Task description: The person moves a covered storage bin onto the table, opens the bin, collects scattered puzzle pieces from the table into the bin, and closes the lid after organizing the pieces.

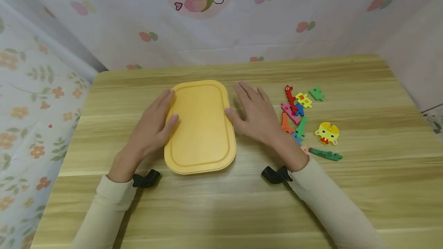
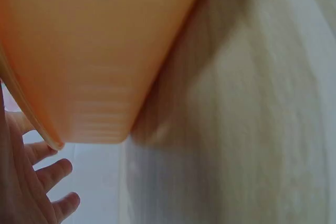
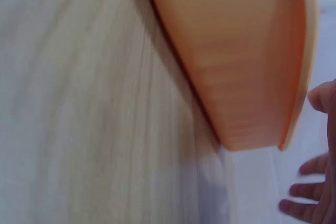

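Both hands flank the yellow box (image 1: 200, 126) mid-desk: left hand (image 1: 152, 126) and right hand (image 1: 256, 116) lie with fingers straight, thumbs touching its rim, gripping nothing. A careless sideways push might knock the puzzle pieces (image 1: 297, 116) nearby. Wooden desk (image 1: 363, 187), floral cloth walls (image 1: 31, 99).

No readable text, labels, brands or numbers on anything in view
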Demonstrator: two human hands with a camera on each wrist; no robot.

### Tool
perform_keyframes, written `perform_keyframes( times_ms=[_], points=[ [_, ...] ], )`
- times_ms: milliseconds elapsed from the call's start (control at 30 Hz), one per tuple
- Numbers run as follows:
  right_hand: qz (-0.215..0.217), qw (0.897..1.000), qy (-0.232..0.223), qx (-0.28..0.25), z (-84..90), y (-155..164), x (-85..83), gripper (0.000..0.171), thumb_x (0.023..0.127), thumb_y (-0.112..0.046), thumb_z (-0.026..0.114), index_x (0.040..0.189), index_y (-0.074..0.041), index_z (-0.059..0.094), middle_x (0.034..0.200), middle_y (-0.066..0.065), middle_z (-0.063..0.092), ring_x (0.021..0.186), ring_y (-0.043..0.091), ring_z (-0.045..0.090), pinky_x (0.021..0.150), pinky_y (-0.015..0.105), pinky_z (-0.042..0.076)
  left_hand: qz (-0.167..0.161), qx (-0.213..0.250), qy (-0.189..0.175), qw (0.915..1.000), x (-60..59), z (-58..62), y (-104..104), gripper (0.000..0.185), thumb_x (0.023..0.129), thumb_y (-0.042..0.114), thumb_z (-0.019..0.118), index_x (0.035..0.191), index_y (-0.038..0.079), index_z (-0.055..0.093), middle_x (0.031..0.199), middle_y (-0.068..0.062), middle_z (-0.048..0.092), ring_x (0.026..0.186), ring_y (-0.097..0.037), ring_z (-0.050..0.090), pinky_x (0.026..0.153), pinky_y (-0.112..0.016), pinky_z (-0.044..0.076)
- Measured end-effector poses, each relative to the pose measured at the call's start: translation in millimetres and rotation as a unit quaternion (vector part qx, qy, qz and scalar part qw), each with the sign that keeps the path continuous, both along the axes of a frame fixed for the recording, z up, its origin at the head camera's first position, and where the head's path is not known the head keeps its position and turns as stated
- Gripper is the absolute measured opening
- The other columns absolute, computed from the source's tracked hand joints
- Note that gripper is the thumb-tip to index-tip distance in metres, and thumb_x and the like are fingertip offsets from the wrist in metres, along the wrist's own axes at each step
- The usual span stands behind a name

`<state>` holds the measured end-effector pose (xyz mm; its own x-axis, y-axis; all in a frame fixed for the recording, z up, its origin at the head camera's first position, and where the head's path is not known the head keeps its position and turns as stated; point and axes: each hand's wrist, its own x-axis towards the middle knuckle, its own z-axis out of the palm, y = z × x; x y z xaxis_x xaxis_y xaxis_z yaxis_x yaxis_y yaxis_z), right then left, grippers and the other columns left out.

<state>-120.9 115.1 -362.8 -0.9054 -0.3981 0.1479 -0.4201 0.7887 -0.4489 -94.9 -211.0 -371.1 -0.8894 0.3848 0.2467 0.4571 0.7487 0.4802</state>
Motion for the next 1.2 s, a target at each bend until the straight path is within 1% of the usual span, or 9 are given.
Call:
perform_keyframes(
  times_ms=[133, 267, 367, 500, 567, 667, 767, 1000, 1200],
  points=[
    [-0.006, 0.999, -0.031, -0.006, 2.4, 1, 8.8, 0.082, 0.102, -0.061, 0.052, 0.161, -0.005, 0.042, 0.163, 0.016, 0.048, 0.152, 0.036, 0.045, 0.131, 0.059, 0.029, -0.004, 0.003, -0.012, 0.9999, -0.5, -0.5, -1, 0.073, 0.112, 0.045, 0.043, 0.167, 0.001, 0.024, 0.173, -0.025, 0.028, 0.162, -0.042, 0.026, 0.130, -0.063, 0.026],
    [-0.016, 0.998, -0.056, -0.029, 1.5, 0, 15.3, 0.072, 0.102, -0.057, 0.057, 0.154, -0.007, 0.053, 0.143, 0.013, 0.065, 0.130, 0.032, 0.064, 0.111, 0.056, 0.052, 0.018, 0.024, -0.083, 0.9961, 0.0, 1.1, -2, 0.082, 0.109, 0.049, 0.049, 0.169, 0.004, 0.017, 0.174, -0.021, 0.025, 0.163, -0.040, 0.025, 0.130, -0.063, 0.026],
    [-0.023, 0.994, -0.080, -0.064, 1.8, -2, 18.3, 0.064, 0.101, -0.052, 0.062, 0.150, -0.012, 0.058, 0.125, 0.007, 0.071, 0.106, 0.023, 0.071, 0.090, 0.046, 0.059, 0.037, 0.052, -0.140, 0.9880, 1.9, 2.8, -2, 0.081, 0.108, 0.049, 0.053, 0.170, 0.011, 0.018, 0.171, -0.018, 0.033, 0.158, -0.039, 0.035, 0.126, -0.064, 0.034],
    [-0.021, 0.984, -0.120, -0.133, 5.2, -6, 18.4, 0.055, 0.101, -0.043, 0.068, 0.146, -0.012, 0.063, 0.109, 0.003, 0.070, 0.087, 0.016, 0.068, 0.075, 0.035, 0.058, 0.062, 0.055, -0.162, 0.9833, 6.3, 11.6, -1, 0.067, 0.108, 0.050, 0.053, 0.163, 0.014, 0.039, 0.146, -0.017, 0.058, 0.127, -0.035, 0.063, 0.103, -0.058, 0.055],
    [-0.020, 0.976, -0.140, -0.164, 7.3, -7, 18.2, 0.052, 0.101, -0.038, 0.071, 0.144, -0.009, 0.064, 0.104, 0.003, 0.070, 0.085, 0.016, 0.068, 0.073, 0.033, 0.058, 0.071, 0.039, -0.163, 0.9834, 8.7, 17.6, 1, 0.059, 0.108, 0.052, 0.053, 0.154, 0.015, 0.049, 0.127, -0.013, 0.066, 0.107, -0.030, 0.069, 0.089, -0.050, 0.059],
    [-0.023, 0.969, -0.160, -0.184, 8.3, -8, 18.8, 0.051, 0.101, -0.034, 0.072, 0.143, -0.007, 0.065, 0.101, 0.003, 0.069, 0.085, 0.016, 0.068, 0.071, 0.031, 0.059, 0.074, 0.006, -0.163, 0.9838, 13.0, 25.8, 3, 0.053, 0.108, 0.051, 0.053, 0.149, 0.019, 0.055, 0.101, -0.008, 0.069, 0.085, -0.023, 0.066, 0.073, -0.038, 0.056],
    [-0.025, 0.965, -0.171, -0.196, 7.1, -10, 20.7, 0.051, 0.100, -0.033, 0.072, 0.143, -0.005, 0.065, 0.100, 0.004, 0.069, 0.085, 0.017, 0.069, 0.069, 0.030, 0.059, 0.068, -0.021, -0.169, 0.9831, 17.9, 31.4, 2, 0.051, 0.108, 0.048, 0.054, 0.151, 0.021, 0.051, 0.083, -0.004, 0.065, 0.070, -0.018, 0.058, 0.062, -0.031, 0.049],
    [-0.026, 0.963, -0.167, -0.211, 3.9, -15, 21.3, 0.049, 0.100, -0.031, 0.073, 0.141, -0.006, 0.066, 0.095, 0.004, 0.069, 0.078, 0.017, 0.066, 0.062, 0.028, 0.055, 0.065, -0.019, -0.196, 0.9783, 24.0, 37.0, -2, 0.057, 0.108, 0.044, 0.054, 0.160, 0.023, 0.042, 0.073, -0.002, 0.056, 0.060, -0.015, 0.049, 0.053, -0.028, 0.041],
    [-0.026, 0.963, -0.178, -0.199, 10.5, -13, 18.4, 0.053, 0.097, -0.032, 0.077, 0.142, -0.006, 0.065, 0.094, 0.005, 0.068, 0.076, 0.017, 0.066, 0.065, 0.027, 0.055, 0.054, -0.012, -0.185, 0.9813, 18.8, 36.7, 1, 0.043, 0.109, 0.041, 0.054, 0.148, 0.022, 0.050, 0.073, -0.001, 0.054, 0.060, -0.015, 0.048, 0.055, -0.028, 0.041]
  ],
)
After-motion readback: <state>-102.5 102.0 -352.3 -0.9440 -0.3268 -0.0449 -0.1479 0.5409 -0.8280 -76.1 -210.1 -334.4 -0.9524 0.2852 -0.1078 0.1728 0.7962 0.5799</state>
